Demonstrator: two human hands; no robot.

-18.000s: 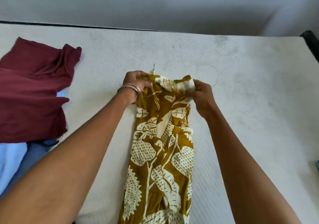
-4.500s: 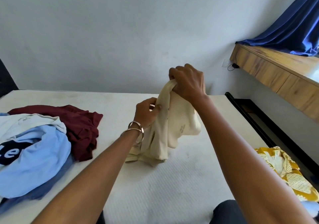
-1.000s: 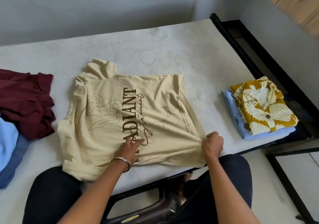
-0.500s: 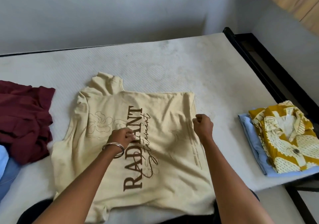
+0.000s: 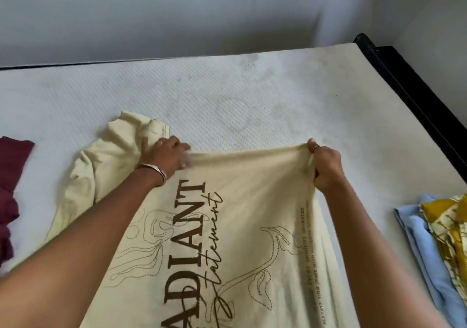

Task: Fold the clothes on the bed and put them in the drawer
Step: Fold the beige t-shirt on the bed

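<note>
Cream tee (image 5: 242, 226) spread on the bed (image 5: 227, 95), printed side up; brown lettering "ADIANT" readable, script line beside it, outline drawings either side, small text column near the right edge. Far edge of the tee lifted off the mattress and drawn taut between both hands. Left hand (image 5: 166, 158) closed on the fabric at the far-left corner, fingers curled, slightly blurred; metal bangle (image 5: 153, 172) on the wrist. Right hand (image 5: 326, 166) fisted tight around the far-right corner, cloth bunched inside the grip, ring on one finger. One sleeve (image 5: 131, 130) lies crumpled past the left hand, flat on the mattress. Near part of the tee runs down out of view between the forearms. Maroon garment (image 5: 10, 188) at the left edge, apart from the tee. At the right edge, a folded stack: blue garment (image 5: 417, 247) below, mustard print shirt (image 5: 447, 224) on top, partly cut off by the view. Black bed frame (image 5: 409, 87) along the right side; pale wall (image 5: 202, 12) behind.
</note>
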